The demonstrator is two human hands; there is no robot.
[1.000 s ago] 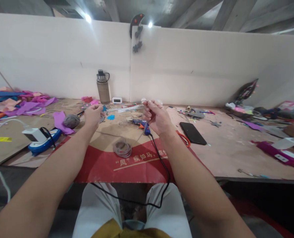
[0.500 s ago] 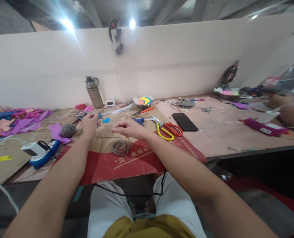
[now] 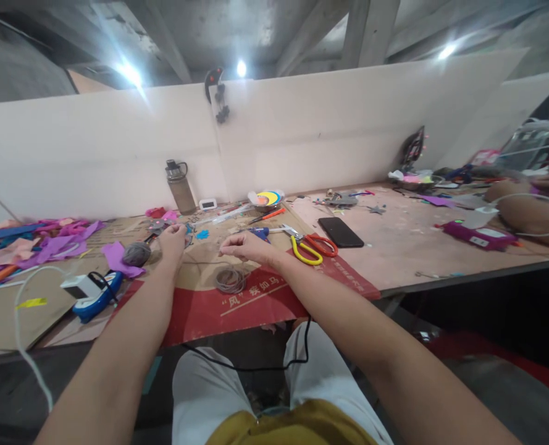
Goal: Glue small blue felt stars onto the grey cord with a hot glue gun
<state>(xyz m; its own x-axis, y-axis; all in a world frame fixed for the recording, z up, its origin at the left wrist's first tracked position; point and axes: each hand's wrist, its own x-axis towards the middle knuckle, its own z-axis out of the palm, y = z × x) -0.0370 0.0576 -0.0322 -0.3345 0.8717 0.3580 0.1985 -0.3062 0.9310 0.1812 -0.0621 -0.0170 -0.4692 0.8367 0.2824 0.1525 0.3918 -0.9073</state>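
Note:
My left hand is closed in a pinch over the left part of the cardboard; what its fingertips hold is too small to make out. A short way to the right, my right hand pinches a thin strand of grey cord between thumb and fingers. A loose coil of this grey cord lies just below my right hand, on the red printed cardboard. Cord also trails across the brown part between the hands. A blue felt piece and a ball of grey yarn lie near my left hand.
Right of my hands are red-and-yellow-handled pliers, a blue-handled tool and a black phone. A bottle stands by the wall. Felt scraps and a blue power strip lie left. Another person's arm rests at far right.
The camera view has tilted up and shifted slightly. Both hands remain pinched over the cardboard, with my right hand a little closer to the coil; the cord coil stays in place.

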